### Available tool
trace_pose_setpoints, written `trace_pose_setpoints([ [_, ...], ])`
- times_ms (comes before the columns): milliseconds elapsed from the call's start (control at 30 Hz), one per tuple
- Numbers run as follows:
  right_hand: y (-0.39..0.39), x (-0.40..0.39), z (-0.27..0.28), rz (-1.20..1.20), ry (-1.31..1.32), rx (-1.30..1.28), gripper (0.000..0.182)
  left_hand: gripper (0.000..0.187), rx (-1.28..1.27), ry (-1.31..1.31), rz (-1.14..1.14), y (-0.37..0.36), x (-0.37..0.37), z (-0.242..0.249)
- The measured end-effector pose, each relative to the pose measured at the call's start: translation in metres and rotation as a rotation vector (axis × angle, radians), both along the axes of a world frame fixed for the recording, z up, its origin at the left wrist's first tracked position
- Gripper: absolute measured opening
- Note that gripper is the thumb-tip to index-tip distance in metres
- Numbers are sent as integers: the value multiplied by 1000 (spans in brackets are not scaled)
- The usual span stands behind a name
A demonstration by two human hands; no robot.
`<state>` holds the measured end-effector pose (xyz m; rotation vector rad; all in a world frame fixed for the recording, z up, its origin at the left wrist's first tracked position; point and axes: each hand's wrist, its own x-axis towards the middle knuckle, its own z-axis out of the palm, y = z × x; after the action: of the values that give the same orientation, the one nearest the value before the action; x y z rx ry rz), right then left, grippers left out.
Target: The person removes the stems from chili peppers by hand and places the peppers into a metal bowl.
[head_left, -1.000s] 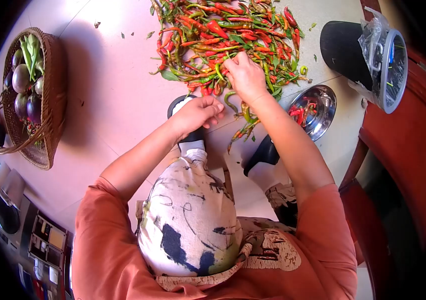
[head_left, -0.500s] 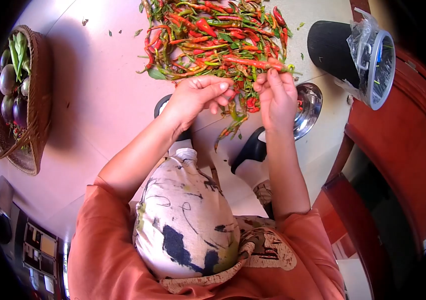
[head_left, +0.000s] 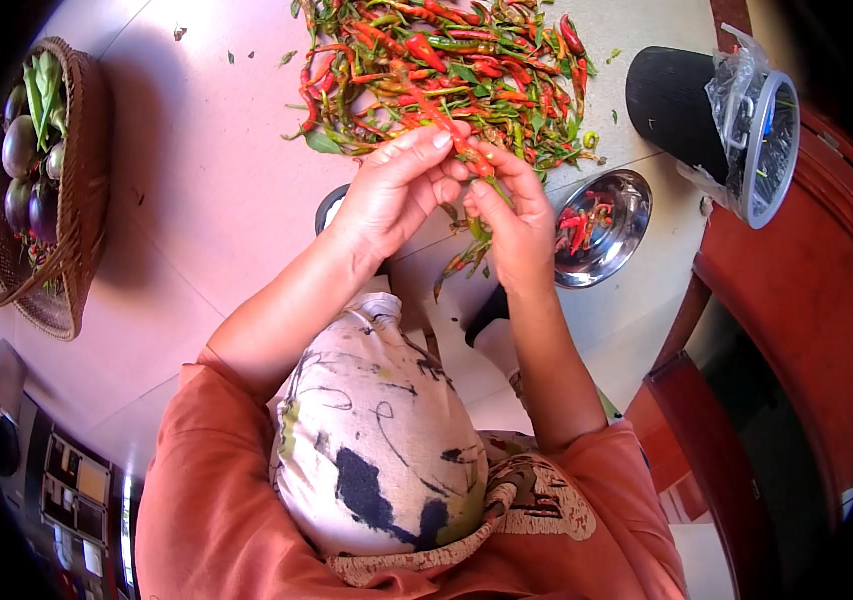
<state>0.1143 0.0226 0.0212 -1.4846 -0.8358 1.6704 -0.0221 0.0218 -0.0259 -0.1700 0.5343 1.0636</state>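
Left hand [head_left: 384, 195] and right hand [head_left: 519, 232] pinch long red chili pepper [head_left: 436, 112]; green stem [head_left: 496, 185] by right, tip slants forward-left.

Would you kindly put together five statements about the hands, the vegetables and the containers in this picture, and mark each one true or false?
1. The left hand and the right hand are both at one long red pepper. True.
2. Eggplants lie in the wicker basket. True.
3. The wicker basket is on the person's right. False: it is on the left.
4. The metal bowl is closer to the right hand than to the left hand. True.
5. The metal bowl is empty. False: small red peppers lie inside it.
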Motion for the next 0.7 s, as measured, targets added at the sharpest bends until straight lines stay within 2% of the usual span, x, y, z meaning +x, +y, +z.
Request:
trace_pose_setpoints([
  [167, 15, 41, -10, -68, -208, -103, 30, 24, -16, 73, -59, 3, -4, 8],
  [233, 26, 39, -5, -59, -210, -87, 30, 24, -6, 101, -98, 4, -4, 10],
  [300, 38, 30, 5, 159, -213, -61, 29, 22, -22, 136, -150, 3, -1, 14],
  [367, 48, 18, 8, 227, -233, -66, 25, 22, -29, 163, -182, 2, -1, 14],
  [433, 54, 10, 3, 217, -224, 58, 22, 22, -37, 193, -211, -1, -2, 12],
  [467, 55, 8, 0, 118, -338, 189, 22, 21, -21, 272, -228, -2, -2, 11],
  [500, 57, 10, 2, 123, -336, 189, 22, 21, -5, 352, -244, -2, -4, 10],
  [567, 65, 17, 13, 258, -938, 819, 27, 21, 35, 447, -259, -2, -7, 9],
  [600, 68, 16, 22, 484, -1041, 937, 27, 21, 80, 539, -283, -3, -8, 9],
  [633, 67, 14, 23, 481, -1042, 934, 27, 21, 80, 538, -286, -4, -9, 9],
  [700, 66, 8, 20, 880, -1053, 1003, 24, 21, 174, 704, -303, -6, -10, 8],
])
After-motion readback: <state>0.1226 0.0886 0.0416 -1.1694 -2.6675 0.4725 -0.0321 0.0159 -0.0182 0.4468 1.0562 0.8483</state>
